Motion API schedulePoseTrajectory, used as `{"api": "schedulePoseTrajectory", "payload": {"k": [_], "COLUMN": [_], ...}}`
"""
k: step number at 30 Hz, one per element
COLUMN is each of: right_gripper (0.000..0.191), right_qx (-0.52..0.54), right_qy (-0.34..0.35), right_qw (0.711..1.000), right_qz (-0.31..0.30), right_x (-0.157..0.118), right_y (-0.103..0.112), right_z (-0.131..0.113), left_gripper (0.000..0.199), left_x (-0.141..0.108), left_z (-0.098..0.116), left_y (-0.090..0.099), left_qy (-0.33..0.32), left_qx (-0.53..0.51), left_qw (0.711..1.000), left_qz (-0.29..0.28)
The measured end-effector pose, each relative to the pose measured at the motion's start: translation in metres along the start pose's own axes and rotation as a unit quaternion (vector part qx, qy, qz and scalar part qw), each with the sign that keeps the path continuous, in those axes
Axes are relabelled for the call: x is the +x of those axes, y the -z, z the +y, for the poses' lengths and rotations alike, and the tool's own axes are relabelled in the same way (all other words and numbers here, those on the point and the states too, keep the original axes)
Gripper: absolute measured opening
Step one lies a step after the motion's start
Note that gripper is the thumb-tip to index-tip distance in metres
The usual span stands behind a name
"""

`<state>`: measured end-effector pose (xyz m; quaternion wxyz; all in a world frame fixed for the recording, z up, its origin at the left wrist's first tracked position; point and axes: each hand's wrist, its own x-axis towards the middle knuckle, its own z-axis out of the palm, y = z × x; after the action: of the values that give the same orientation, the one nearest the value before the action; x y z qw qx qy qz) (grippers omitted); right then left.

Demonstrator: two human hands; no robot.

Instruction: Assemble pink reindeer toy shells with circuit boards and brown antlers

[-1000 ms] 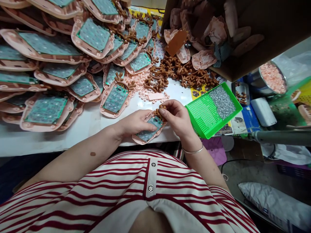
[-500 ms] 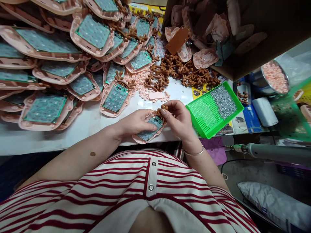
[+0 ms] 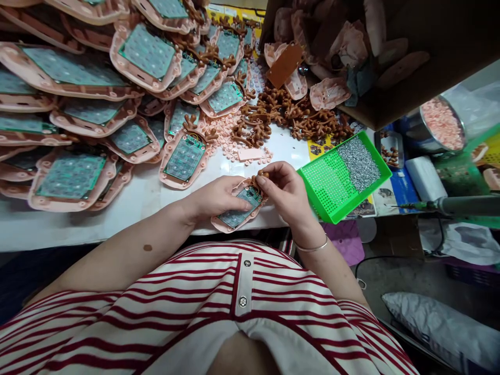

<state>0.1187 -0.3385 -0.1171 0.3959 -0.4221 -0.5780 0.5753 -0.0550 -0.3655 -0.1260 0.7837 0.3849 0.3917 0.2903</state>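
My left hand (image 3: 221, 200) grips a pink plastic shell with a green circuit board (image 3: 238, 212) at the table's front edge, its thumb lying across the board. At the shell's upper right corner, my right hand (image 3: 285, 190) pinches a small brown antler-shaped piece (image 3: 262, 176) between thumb and fingers. How the antler piece sits against the shell is partly hidden by the fingertips. Just beyond my left hand lies a similar pink shell (image 3: 166, 174) with its board facing up and brown antlers attached.
Stacked pink shells with boards (image 3: 70, 174) fill the left. Loose brown antler pieces (image 3: 253, 122) and small pink parts (image 3: 230, 151) lie behind my hands. To the right stand a green tray (image 3: 332, 216) of screws, a cardboard box (image 3: 394, 99) and a hanging electric screwdriver (image 3: 464, 206).
The hanging screwdriver at the right has swung up and to the right. Both hands keep nearly the same hold on the shell and the antler piece.
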Motion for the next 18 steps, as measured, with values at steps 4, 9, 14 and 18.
{"api": "schedulePoseTrajectory", "payload": {"k": [4,9,14,18], "right_gripper": [0.025,0.025,0.026,0.034], "right_qx": [0.011,-0.070,-0.063,0.057], "right_qy": [-0.004,-0.008,0.003,-0.057], "right_qw": [1.000,0.997,0.997,0.997], "right_qz": [0.005,0.018,0.033,0.004], "right_x": [0.002,0.002,0.005,0.006], "right_y": [0.002,0.002,0.000,0.004], "right_z": [0.000,0.004,0.008,0.013], "left_gripper": [0.025,0.025,0.025,0.028], "left_x": [0.000,0.001,0.000,0.000], "left_z": [0.001,0.001,-0.002,-0.003], "left_y": [-0.001,-0.003,-0.001,0.001], "left_qy": [-0.001,-0.003,-0.015,0.001], "left_qx": [0.006,0.009,0.008,-0.026], "left_qw": [1.000,1.000,1.000,1.000], "left_qz": [0.007,0.024,0.021,0.011]}}
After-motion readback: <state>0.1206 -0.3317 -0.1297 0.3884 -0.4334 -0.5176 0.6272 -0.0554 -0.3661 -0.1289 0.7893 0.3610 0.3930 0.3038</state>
